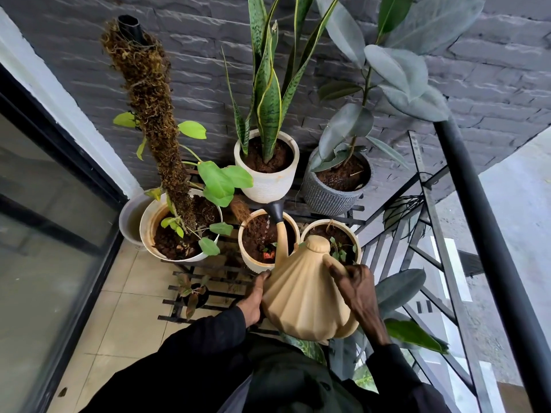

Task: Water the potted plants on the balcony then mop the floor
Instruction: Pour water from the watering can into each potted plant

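Watering can (304,296): tilting forward at lower centre of the frame, black rose (275,211) dripping over the middle front pot (249,262).
Right hand (357,290): fingers curling round the handle.
Left hand (253,299): palm and thumb bracing the can's left flank, fingertips hidden beneath.

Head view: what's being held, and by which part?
The tan watering can: the right hand has its fingers curled round the handle; the left hand rests against its side.

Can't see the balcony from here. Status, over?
Right hand grips watering can handle; left hand steadies its body. Spout pouring into front middle pot. Nothing in the way.
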